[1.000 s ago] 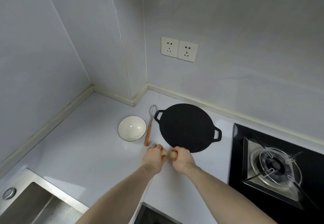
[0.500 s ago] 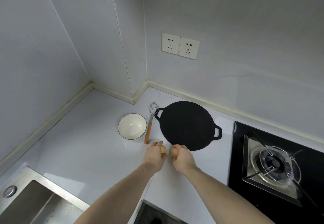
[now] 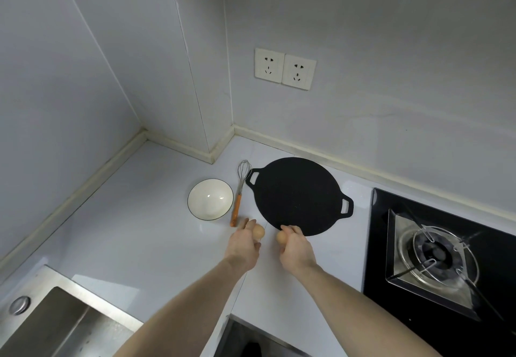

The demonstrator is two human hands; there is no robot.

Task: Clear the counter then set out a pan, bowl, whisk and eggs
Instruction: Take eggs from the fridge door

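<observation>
Eggs almost down, one in each hand

Eggs are the last things to set out, and you hold both. Your left hand curls its fingers around the left egg. Your right hand curls around the right egg. The two eggs are near each other with a small gap between them. Each egg pokes out on the inner side of its hand.

The spot that matters is the bare counter right under your hands. From the eggs, the black pan lies at about 1 o'clock, and its near edge is just beside your right fingers. The whisk lies at 11 o'clock, its long handle running from 12 to 6, with the orange end close to your left fingers. The white bowl sits at 10 o'clock, just left of the whisk.

It looks like you should put the eggs down gently and let go slowly, because eggs can roll on a smooth top.

The counter is white and shiny. A steel sink is at 8 o'clock, a gas stove is at 3 o'clock, and two wall sockets are up at 12 o'clock.
</observation>
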